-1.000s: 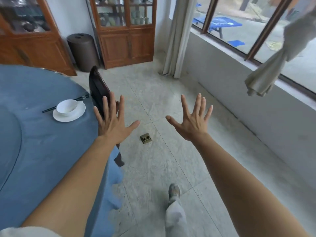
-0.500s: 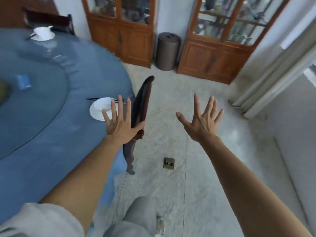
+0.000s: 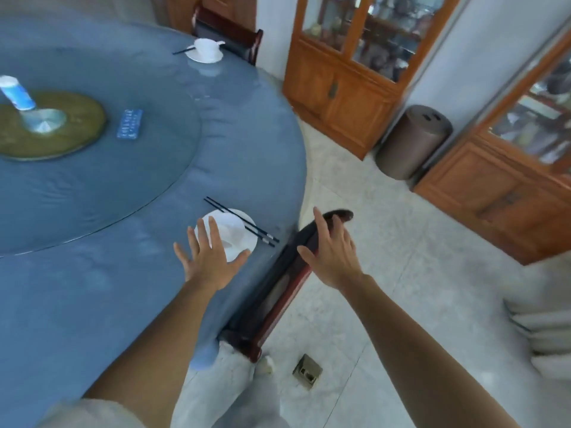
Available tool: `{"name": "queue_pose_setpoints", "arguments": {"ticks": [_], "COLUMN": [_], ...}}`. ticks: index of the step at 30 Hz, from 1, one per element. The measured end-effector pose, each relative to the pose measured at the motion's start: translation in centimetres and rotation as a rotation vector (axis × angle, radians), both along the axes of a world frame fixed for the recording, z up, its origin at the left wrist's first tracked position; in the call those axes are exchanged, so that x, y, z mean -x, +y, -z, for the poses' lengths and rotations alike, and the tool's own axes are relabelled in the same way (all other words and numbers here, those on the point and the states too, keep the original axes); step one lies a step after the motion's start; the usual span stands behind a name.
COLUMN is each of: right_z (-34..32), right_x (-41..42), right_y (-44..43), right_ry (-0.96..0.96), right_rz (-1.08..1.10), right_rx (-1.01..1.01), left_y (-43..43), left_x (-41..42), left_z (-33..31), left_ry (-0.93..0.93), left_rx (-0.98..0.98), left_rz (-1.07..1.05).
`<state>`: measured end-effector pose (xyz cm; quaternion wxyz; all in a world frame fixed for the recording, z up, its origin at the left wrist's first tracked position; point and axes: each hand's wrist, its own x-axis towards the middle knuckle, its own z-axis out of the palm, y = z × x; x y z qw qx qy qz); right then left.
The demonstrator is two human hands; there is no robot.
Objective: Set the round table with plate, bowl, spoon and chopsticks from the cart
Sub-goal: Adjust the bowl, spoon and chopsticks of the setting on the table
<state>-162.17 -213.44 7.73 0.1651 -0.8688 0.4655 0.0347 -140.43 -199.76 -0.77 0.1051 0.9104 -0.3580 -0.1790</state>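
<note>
Both hands are bare, apart and hold nothing. The left hand (image 3: 213,262) hovers with spread fingers over the rim of the round blue-clothed worktop (image 3: 92,288) and hides the near left part of a white round plate (image 3: 248,245). A white bowl (image 3: 231,228) on that plate blurs into it, and no spoon can be made out there. Two black chopsticks (image 3: 234,215) lie across the plate's right edge. The right hand (image 3: 332,257), fingers straight, is in front of the top rail of a dark wooden chair back (image 3: 278,291); I cannot tell whether it touches. Across the worktop sits a second white plate with bowl (image 3: 205,50). A blue-and-white cylinder (image 3: 17,92) at the centre is cut off at the left. The whole view is motion-blurred.
</note>
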Motion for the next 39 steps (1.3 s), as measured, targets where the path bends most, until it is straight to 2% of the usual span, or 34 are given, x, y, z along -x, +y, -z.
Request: {"name": "queue_pose_setpoints", "arguments": {"ticks": [3,6,11,13,17,22,25,30,33,39], "right_z": [0.4,1.5,5.2,6.8,10.4,13.0,14.0,15.2,15.7,15.9], "right_x": [-3.1,-6.3,-11.6,-13.6,-16.5,-19.0,-19.6,-19.8,-20.2,-20.7], "right_y": [-3.9,-6.6,-10.0,-11.1,-12.6,-13.1,-13.3,-13.4,-13.2,-13.1], "right_ry": [-0.008,-0.007,0.051,0.068,-0.008,-0.103,-0.103,-0.1,-0.083,-0.07], "right_rz": [-0.063,-0.163,-0.363,-0.415,-0.549,-0.703,-0.745,-0.762,-0.773,-0.721], "right_rx": [-0.117,-0.151,-0.198,-0.231,-0.243,-0.28,-0.269,-0.219,-0.196,-0.195], "left_y": [-2.2,-4.1,-7.1,-7.9,-9.7,-12.3,-13.2,-12.8,-11.2,-7.7], "left_x": [-1.0,-1.6,-2.1,-1.9,-1.1,-0.4,-0.2,-0.5,-1.2,-4.8], "left_z": [0.1,0.2,0.9,1.4,2.2,2.9,3.2,4.2,4.4,3.5], "left_ry": [0.083,0.22,0.294,0.294,0.179,0.166,0.176,0.169,0.165,0.329], "left_rx": [-0.037,0.027,-0.037,-0.06,-0.098,-0.025,-0.017,0.029,0.069,0.059], "left_rz": [-0.151,-0.315,-0.419,-0.479,-0.626,-0.876,-0.937,-0.887,-0.725,-0.349]}}
